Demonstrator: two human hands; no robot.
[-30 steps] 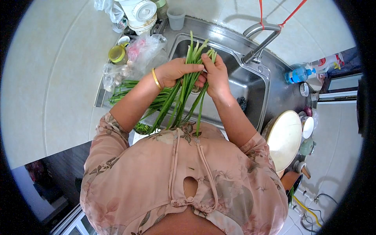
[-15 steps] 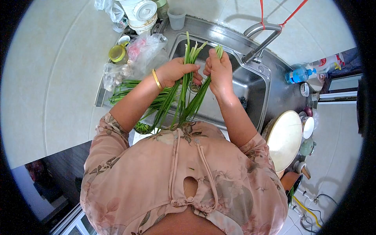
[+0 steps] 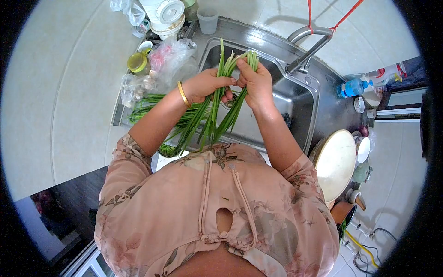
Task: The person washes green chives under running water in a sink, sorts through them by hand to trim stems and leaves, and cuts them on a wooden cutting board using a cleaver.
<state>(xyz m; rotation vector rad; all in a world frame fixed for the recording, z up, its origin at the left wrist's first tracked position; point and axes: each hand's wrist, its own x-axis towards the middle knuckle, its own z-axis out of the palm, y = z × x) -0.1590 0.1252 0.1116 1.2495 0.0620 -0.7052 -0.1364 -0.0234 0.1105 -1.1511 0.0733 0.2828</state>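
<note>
Green stalks held over a sink. The left hand [image 3: 205, 87], its wrist circled by a bangle [image 3: 183, 93], has its fingers wrapped around a left bunch [image 3: 213, 110] of long stalks; the fingers of the right hand [image 3: 257, 84] pinch a right bunch [image 3: 234, 112] just beside it, thumb uppermost. The 2 bunches extend above the left part of the sink [image 3: 288, 104], pale ends far and leaves trailing near, a grip that probably exposes the stem ends while the limp leaves hang freely. Holding them here presumably lets drips fall inside. A loose pile [image 3: 145, 107] of stalks lies at left, apparently within easy reach. The faucet [image 3: 314, 48] stands far right, apart from both hands.
</note>
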